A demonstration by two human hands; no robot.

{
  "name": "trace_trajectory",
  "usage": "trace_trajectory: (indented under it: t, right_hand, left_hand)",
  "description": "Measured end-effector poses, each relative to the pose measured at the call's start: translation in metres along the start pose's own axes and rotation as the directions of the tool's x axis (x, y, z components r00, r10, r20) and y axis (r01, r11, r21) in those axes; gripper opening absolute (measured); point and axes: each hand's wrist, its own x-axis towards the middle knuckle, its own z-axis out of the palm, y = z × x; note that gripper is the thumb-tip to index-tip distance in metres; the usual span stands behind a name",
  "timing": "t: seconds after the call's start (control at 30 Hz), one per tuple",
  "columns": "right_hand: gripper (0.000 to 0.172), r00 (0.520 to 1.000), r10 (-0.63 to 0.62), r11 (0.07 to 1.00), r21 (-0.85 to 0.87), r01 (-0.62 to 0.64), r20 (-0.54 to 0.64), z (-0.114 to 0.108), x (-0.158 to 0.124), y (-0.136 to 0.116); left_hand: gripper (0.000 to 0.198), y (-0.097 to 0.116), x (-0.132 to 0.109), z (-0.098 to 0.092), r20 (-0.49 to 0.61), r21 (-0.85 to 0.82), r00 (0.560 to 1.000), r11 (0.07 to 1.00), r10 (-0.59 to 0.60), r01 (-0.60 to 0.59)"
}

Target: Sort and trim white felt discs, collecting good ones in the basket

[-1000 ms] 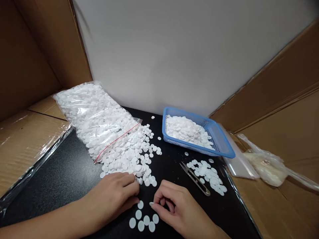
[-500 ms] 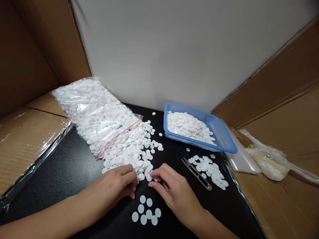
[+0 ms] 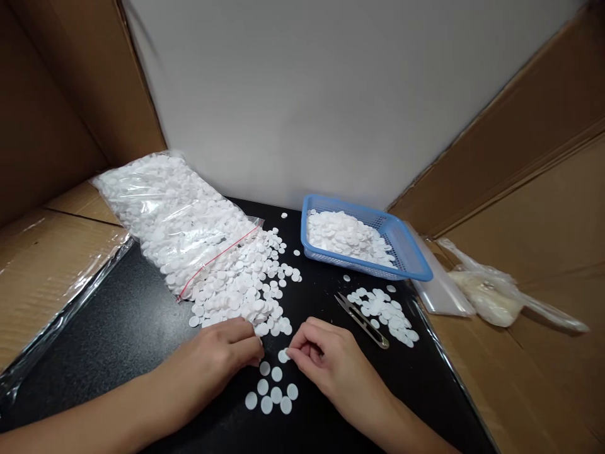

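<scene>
Between thumb and forefinger, my right hand (image 3: pixel 331 359) pinches the edge of a small white disc (image 3: pixel 283 356) just above the black table. My left hand (image 3: pixel 220 353) rests at the near edge of a heap of white discs (image 3: pixel 241 284), its fingers curled together; whatever they hold is hidden. A loose group of several single discs (image 3: pixel 276 395) lies flat on the table between and below my hands. The heap spills from the mouth of a clear zip bag (image 3: pixel 174 208) with a red seal line, itself full of discs.
A blue basket (image 3: pixel 428 272) holding many white discs stands at the back right. Thread snips (image 3: pixel 363 321) lie beside another patch of discs (image 3: pixel 390 315). Farther right are flat clear bags (image 3: pixel 447 299) and a knotted plastic bag (image 3: pixel 489 296). Cardboard walls (image 3: pixel 510 145) flank the table.
My right hand has drawn slightly back from the heap, bringing a disc toward the loose group. My left fingers have curled in more. The whole view has shifted slightly.
</scene>
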Motion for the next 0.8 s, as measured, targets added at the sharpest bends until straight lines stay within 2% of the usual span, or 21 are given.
trace_trajectory:
  t: [0.2,0.3,0.37,0.43,0.63,0.8]
  right_hand:
    - [0.020,0.999,0.033,0.999,0.032,-0.033,0.007,-0.006,0.002,-0.002]
    - [0.019,0.997,0.072,0.995,0.062,-0.073,0.026,-0.010,0.002,-0.003]
    - [0.018,0.995,0.096,0.993,0.060,-0.098,0.035,-0.012,0.002,-0.002]
    - [0.019,0.994,0.100,0.995,0.019,-0.100,0.033,-0.013,0.003,-0.001]
    - [0.020,0.996,0.081,0.997,-0.013,-0.080,0.043,-0.018,0.005,0.004]
    - [0.021,1.000,0.013,1.000,-0.016,-0.013,0.024,-0.020,0.004,0.008]
  left_hand:
    - [0.026,0.003,-0.002,-0.007,-0.020,0.179,0.997,0.982,0.069,-0.065]
    - [0.026,0.005,-0.001,-0.006,-0.042,0.046,0.999,0.999,0.021,-0.019]
    - [0.022,0.007,0.000,-0.006,0.023,-0.121,0.998,0.991,-0.054,0.057]
    - [0.017,0.008,0.000,-0.007,0.101,-0.207,0.989,0.970,-0.108,0.127]
    - [0.010,0.003,-0.002,-0.006,0.145,-0.139,0.978,0.976,-0.149,0.169]
    - [0.016,-0.003,0.000,-0.015,0.074,-0.133,0.983,0.976,-0.166,0.175]
